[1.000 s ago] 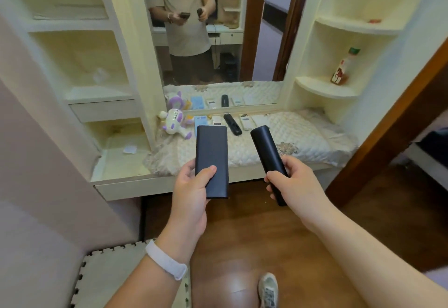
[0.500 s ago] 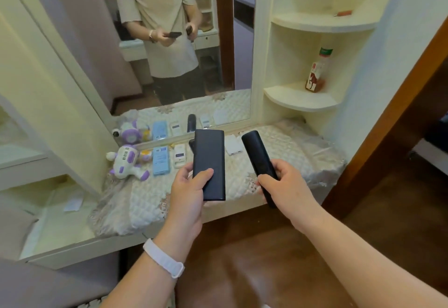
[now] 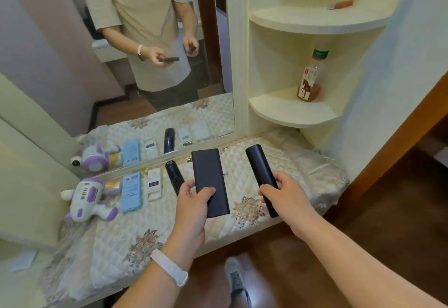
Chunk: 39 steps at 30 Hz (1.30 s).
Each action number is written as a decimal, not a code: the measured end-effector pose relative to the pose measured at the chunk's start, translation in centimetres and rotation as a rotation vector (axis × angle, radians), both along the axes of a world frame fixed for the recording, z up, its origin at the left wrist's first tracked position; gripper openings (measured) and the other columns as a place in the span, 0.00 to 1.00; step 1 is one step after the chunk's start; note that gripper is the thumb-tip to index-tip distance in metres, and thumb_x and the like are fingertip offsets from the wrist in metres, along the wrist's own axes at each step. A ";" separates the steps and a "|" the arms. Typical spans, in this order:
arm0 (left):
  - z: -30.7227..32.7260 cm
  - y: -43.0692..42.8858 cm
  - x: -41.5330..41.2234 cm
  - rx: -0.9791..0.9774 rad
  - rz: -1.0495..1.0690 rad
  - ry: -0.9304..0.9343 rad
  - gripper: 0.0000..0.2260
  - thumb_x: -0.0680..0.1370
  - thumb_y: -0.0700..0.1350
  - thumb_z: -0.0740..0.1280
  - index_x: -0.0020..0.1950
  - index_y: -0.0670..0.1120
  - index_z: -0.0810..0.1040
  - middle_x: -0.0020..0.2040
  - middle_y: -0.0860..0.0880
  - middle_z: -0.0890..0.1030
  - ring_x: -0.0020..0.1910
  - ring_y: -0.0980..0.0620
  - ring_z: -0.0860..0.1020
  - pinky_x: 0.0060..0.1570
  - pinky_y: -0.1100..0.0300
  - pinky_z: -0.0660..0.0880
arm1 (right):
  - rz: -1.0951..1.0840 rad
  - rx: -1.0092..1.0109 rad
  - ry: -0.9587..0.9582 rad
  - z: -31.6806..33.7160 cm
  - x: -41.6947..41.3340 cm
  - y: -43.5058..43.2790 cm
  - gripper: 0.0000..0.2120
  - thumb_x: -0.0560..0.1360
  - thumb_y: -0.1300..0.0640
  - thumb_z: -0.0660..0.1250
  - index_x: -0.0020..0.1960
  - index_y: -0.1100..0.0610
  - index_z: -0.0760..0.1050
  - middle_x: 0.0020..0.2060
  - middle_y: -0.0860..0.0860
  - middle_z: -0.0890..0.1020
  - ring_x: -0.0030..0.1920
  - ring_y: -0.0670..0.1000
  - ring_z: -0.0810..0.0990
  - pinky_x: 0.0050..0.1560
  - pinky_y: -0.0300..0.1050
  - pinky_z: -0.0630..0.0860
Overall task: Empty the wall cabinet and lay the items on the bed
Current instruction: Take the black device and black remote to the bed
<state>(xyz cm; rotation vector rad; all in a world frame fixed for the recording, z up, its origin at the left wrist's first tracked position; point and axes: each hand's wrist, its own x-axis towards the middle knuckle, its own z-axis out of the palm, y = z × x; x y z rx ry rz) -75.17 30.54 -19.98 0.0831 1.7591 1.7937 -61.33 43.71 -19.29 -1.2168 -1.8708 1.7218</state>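
Observation:
My left hand (image 3: 194, 201) grips a flat black power bank (image 3: 210, 181) by its lower end, held above the quilted surface (image 3: 135, 232). My right hand (image 3: 286, 193) holds a slim black remote (image 3: 261, 171), tilted up and away. Both hover over the middle of the quilt. Lying on the quilt in a row are a white-and-purple plush toy (image 3: 87, 198), a light blue remote (image 3: 131, 191), a white remote (image 3: 154, 184) and a black remote (image 3: 174, 176). More white items are partly hidden behind the power bank.
A large mirror (image 3: 145, 65) stands behind the quilt and reflects me and the items. Corner shelves at right hold a bottle (image 3: 310, 77) and a small orange object (image 3: 341, 4). Open cream compartments with a white card (image 3: 24, 259) lie at lower left. Wooden floor below.
I have stepped closer and turned right; the quilt and items fill more of the view. Both hands, still holding their objects, now hover over the quilt.

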 end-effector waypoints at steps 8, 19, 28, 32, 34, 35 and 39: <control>-4.0 9.0 -6.7 -0.023 -0.043 -0.053 0.11 0.78 0.37 0.66 0.57 0.47 0.70 0.49 0.47 0.81 0.43 0.50 0.81 0.35 0.59 0.75 | -0.045 -0.026 -0.107 -2.5 -6.2 7.3 0.09 0.74 0.60 0.67 0.53 0.52 0.74 0.39 0.58 0.81 0.33 0.51 0.78 0.31 0.45 0.75; -11.0 16.3 -11.9 -0.148 -0.088 -0.205 0.12 0.77 0.36 0.67 0.57 0.45 0.69 0.50 0.44 0.82 0.46 0.46 0.82 0.37 0.55 0.78 | -0.053 -0.102 -0.253 -9.0 -13.3 14.0 0.09 0.75 0.59 0.67 0.53 0.50 0.72 0.45 0.57 0.82 0.39 0.53 0.81 0.36 0.47 0.76; -14.7 21.2 -12.5 -0.289 -0.056 -0.208 0.10 0.79 0.37 0.64 0.58 0.46 0.69 0.51 0.44 0.80 0.47 0.47 0.81 0.39 0.55 0.78 | 0.100 -0.087 -0.402 -14.4 -16.3 19.6 0.08 0.76 0.57 0.65 0.55 0.53 0.71 0.45 0.50 0.78 0.42 0.50 0.78 0.37 0.44 0.73; -15.9 22.7 -12.5 -0.354 -0.027 -0.225 0.08 0.79 0.36 0.62 0.56 0.45 0.68 0.50 0.44 0.79 0.44 0.48 0.79 0.36 0.57 0.75 | 0.195 -0.075 -0.447 -16.9 -17.5 21.3 0.09 0.75 0.57 0.66 0.55 0.54 0.72 0.44 0.51 0.79 0.43 0.52 0.80 0.41 0.47 0.77; -16.6 23.5 -12.3 -0.388 -0.013 -0.225 0.08 0.79 0.36 0.62 0.56 0.44 0.68 0.50 0.43 0.79 0.43 0.48 0.79 0.37 0.57 0.75 | 0.233 -0.066 -0.462 -18.0 -18.0 22.0 0.08 0.75 0.58 0.66 0.54 0.55 0.73 0.44 0.52 0.80 0.42 0.52 0.80 0.40 0.47 0.76; -16.9 23.8 -12.1 -0.405 -0.007 -0.223 0.08 0.79 0.36 0.62 0.56 0.44 0.68 0.49 0.44 0.79 0.43 0.49 0.79 0.37 0.57 0.75 | 0.243 -0.064 -0.463 -18.5 -18.2 22.3 0.07 0.75 0.58 0.66 0.53 0.56 0.73 0.44 0.52 0.80 0.41 0.52 0.79 0.39 0.45 0.75; -17.6 25.0 -11.7 -0.437 0.019 -0.246 0.09 0.80 0.37 0.60 0.60 0.44 0.68 0.50 0.46 0.78 0.43 0.51 0.78 0.34 0.61 0.72 | 0.307 -0.071 -0.463 -19.8 -18.7 23.9 0.07 0.76 0.59 0.67 0.53 0.57 0.72 0.44 0.50 0.79 0.39 0.48 0.78 0.35 0.42 0.72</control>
